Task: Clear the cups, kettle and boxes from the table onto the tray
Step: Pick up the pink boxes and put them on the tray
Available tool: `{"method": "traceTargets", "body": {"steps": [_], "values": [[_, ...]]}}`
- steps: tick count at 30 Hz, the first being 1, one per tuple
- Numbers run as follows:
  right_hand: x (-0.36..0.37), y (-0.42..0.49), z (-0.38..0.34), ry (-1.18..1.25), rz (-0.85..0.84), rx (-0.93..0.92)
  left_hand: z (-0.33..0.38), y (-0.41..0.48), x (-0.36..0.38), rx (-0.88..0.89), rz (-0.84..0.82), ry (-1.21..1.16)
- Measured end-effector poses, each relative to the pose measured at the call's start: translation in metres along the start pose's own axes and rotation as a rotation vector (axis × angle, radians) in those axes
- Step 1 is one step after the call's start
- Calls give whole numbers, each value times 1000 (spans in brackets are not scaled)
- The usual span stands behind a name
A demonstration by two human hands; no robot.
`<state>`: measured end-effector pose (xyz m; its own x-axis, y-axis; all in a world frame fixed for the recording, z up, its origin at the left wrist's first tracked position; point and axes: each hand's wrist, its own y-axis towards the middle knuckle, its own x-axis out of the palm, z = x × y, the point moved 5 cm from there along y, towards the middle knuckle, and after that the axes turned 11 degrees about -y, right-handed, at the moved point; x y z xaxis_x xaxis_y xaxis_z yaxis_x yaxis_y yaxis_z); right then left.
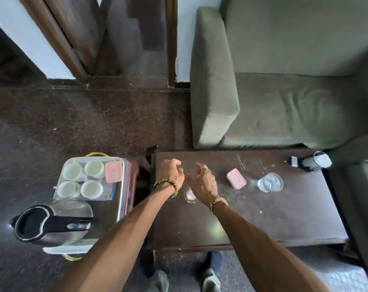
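Note:
A steel tray [121, 194] stands left of the dark wooden table [263, 220]. It holds several white cups [72, 171], a pink box [113, 171] and a glass kettle with a black lid [52, 222]. On the table lie a second pink box [236, 179] and a clear glass [270, 182]. Another clear glass [190, 196] stands near the table's left end. My left hand [170, 171] and my right hand [202, 182] hover on either side of it, fingers loosely curled. Neither hand visibly holds anything.
A black and white cylinder [311, 163] lies at the table's far right corner. A green sofa [284, 102] stands right behind the table. The tray rests on a reddish stool [133, 175]. Dark floor spreads to the left and back.

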<state>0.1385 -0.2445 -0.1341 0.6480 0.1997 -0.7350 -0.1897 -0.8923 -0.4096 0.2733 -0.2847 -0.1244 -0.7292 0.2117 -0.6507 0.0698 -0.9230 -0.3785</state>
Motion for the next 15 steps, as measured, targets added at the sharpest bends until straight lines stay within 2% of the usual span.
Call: {"method": "traceTargets", "body": {"steps": [9,12,15], "values": [[-58,5,129,37,-35,128,55,-26,125,-61,-115,-44],[-73,15,166,68,-39,214,64,-21,165,-81,-134,-60],[-78,29,197,50,-40,220,64,-15,206,-126,-156,-121]]}}
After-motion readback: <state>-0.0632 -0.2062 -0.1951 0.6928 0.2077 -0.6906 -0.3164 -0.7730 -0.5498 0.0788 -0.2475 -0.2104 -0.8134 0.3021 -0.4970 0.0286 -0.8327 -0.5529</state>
